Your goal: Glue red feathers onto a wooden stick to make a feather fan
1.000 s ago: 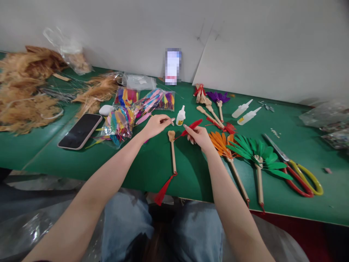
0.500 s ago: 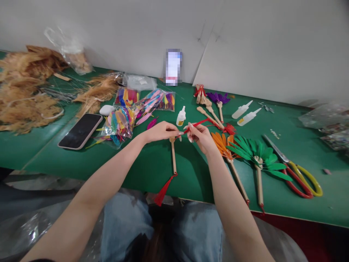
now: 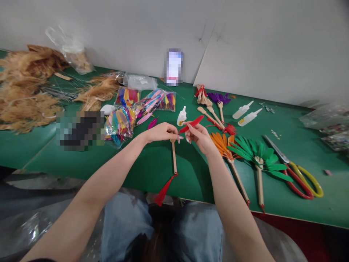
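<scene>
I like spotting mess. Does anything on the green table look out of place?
Yes: white crumbs lie scattered beside the scissors like spilled scraps, and a magenta feather lies loose outside the feather bags. The held red feather looks fine.

I hold a red feather (image 3: 195, 122) near the frame's centre, tilted up rightward; below lies a pale wooden stick (image 3: 174, 157), top partly hidden, red tassel (image 3: 164, 191) trailing lower left.
</scene>
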`<state>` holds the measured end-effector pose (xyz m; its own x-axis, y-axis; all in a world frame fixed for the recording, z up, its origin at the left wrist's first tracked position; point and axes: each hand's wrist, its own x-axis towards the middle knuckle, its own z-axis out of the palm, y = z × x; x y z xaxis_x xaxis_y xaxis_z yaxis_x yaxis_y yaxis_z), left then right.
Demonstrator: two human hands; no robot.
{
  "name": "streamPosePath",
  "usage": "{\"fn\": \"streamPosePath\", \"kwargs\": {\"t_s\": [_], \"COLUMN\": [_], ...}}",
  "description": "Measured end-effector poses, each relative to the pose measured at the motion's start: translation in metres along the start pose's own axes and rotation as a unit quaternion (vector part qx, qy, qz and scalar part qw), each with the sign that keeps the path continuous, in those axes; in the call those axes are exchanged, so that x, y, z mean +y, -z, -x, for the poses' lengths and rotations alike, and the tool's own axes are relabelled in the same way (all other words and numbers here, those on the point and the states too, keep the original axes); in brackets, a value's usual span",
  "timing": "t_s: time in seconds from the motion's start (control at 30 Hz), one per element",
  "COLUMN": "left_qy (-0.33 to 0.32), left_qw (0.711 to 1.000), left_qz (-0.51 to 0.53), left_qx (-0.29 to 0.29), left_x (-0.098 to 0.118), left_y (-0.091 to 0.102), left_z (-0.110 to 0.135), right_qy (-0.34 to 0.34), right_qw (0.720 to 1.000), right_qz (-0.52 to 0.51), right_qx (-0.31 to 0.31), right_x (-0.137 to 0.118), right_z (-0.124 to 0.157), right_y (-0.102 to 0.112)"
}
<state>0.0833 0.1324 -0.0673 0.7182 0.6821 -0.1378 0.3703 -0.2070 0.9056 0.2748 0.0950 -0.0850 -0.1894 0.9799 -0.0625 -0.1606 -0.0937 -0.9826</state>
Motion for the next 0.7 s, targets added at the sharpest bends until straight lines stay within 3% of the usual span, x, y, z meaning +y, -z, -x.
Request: {"fn": "streamPosePath", "kwargs": {"t_s": [0.13,0.37,0.7], "left_qy": [0.006,0.020,0.012], "left_qw": [1.000,1.000,0.999], "left_qz": [-0.007,-0.021,-0.039], "left_qx": [0.003,-0.006,-0.008], "left_x": [0.000,0.002,0.000], "left_y": [0.000,-0.001,-0.001], "left_z": [0.000,0.001,-0.001], "right_qy": [0.007,0.055,0.057], "right_qw": [1.000,0.990,0.986], "right_qz": [0.008,0.124,0.148], "right_qx": [0.002,0.036,0.044], "right_x": [0.003,0.009,0.011], "right_z": [-0.002,-0.004,-0.005], "right_y": [-0.001,-0.004,-0.003]}}
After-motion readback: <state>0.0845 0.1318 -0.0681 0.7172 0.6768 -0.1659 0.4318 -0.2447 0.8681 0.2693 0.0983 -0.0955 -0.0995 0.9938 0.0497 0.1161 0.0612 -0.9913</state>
